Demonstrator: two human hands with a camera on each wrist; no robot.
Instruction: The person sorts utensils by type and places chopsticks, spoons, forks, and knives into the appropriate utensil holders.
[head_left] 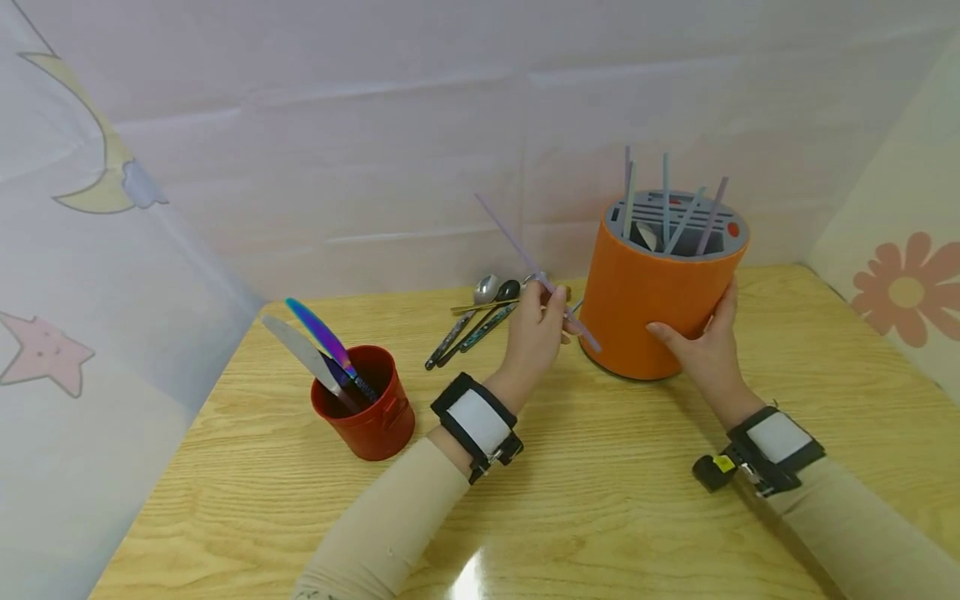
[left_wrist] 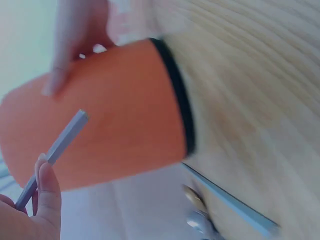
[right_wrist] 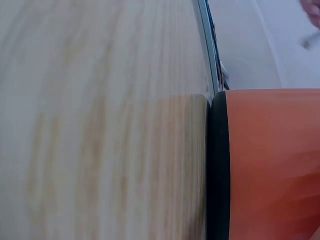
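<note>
In the head view my left hand (head_left: pixel 534 333) pinches a pale purple chopstick (head_left: pixel 510 237), which slants in front of the holder's left side. The left wrist view shows the chopstick's (left_wrist: pixel 65 137) squared end in front of the orange wall. My right hand (head_left: pixel 708 354) grips the orange cylindrical utensil holder (head_left: pixel 645 304) low on its right side, thumb across the front. Its grey slotted top (head_left: pixel 731 215) holds several pale chopsticks (head_left: pixel 666 187) standing at different angles, and a spoon (head_left: pixel 647 236). The holder's black base (right_wrist: pixel 218 165) meets the wooden table.
Several spoons (head_left: pixel 486 290) lie at the table's back, left of the holder, with a thin gold utensil across them. A light blue chopstick (left_wrist: pixel 230 197) lies by the holder's base. At left stands a red cup (head_left: pixel 386 429) with table knives (head_left: pixel 321 333). Fabric wall (head_left: pixel 375 208) behind.
</note>
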